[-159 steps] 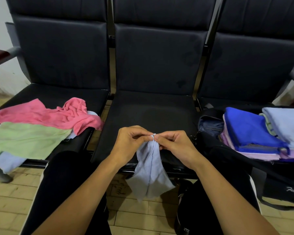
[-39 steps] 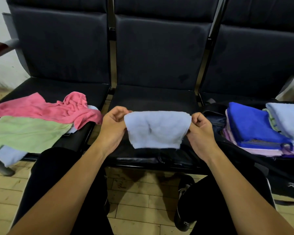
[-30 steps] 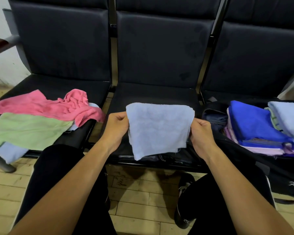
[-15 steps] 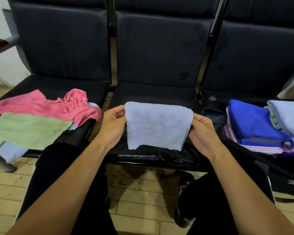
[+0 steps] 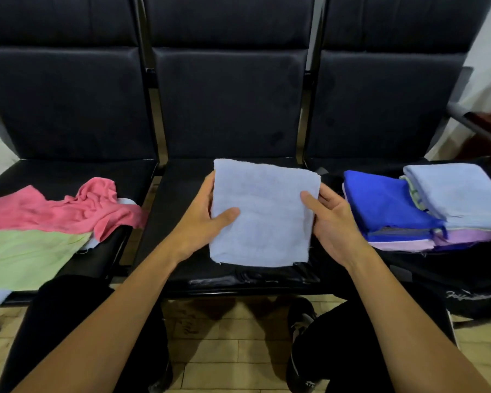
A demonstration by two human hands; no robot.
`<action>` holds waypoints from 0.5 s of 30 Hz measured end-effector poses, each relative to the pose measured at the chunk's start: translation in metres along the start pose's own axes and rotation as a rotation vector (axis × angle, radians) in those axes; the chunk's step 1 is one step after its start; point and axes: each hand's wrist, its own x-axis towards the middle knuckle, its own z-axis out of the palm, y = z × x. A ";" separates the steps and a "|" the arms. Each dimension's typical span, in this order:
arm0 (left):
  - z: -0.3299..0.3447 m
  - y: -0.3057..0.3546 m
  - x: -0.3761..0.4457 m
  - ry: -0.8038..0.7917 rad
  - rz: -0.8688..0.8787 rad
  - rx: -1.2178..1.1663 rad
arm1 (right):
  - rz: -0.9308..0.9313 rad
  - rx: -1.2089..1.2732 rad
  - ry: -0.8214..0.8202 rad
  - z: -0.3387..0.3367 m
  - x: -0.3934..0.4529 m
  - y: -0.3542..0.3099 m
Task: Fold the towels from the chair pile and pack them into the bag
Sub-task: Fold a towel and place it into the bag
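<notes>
A light blue towel [image 5: 262,214], folded into a rectangle, is held flat above the middle seat. My left hand [image 5: 201,219] grips its left edge with the thumb on top. My right hand [image 5: 330,219] holds the right edge, thumb on top and fingers beneath. On the left seat lies the unfolded pile: a pink towel [image 5: 68,208], a green towel [image 5: 26,256] and a pale blue one under them. On the right seat a black bag [image 5: 465,282] holds folded towels: a royal blue one [image 5: 386,205], a light blue one [image 5: 462,191] and lilac ones below.
Three joined black chairs [image 5: 230,103] face me, with metal posts between the backrests. A metal armrest [image 5: 476,120] sticks out at the right end. My knees in black trousers [image 5: 77,330] are close to the seat front, over a tan tiled floor [image 5: 224,353].
The towel, pinched bunched between both hands 5 s ago, was spread and folded in half. In the last half second it tilted up flat, and both thumbs moved onto its top.
</notes>
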 end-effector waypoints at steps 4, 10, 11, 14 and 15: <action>0.030 0.006 0.025 -0.007 0.020 0.041 | 0.048 -0.233 -0.077 -0.028 0.004 0.000; 0.079 -0.002 0.054 -0.149 -0.040 -0.003 | 0.068 -0.424 -0.012 -0.072 0.010 -0.001; 0.088 -0.005 0.058 -0.164 -0.045 0.000 | 0.080 -0.436 0.005 -0.082 0.011 -0.002; 0.117 -0.010 0.072 -0.202 -0.036 0.000 | 0.089 -0.458 0.065 -0.113 0.014 -0.006; 0.129 -0.009 0.078 -0.207 -0.028 0.004 | 0.082 -0.467 0.105 -0.123 0.016 -0.010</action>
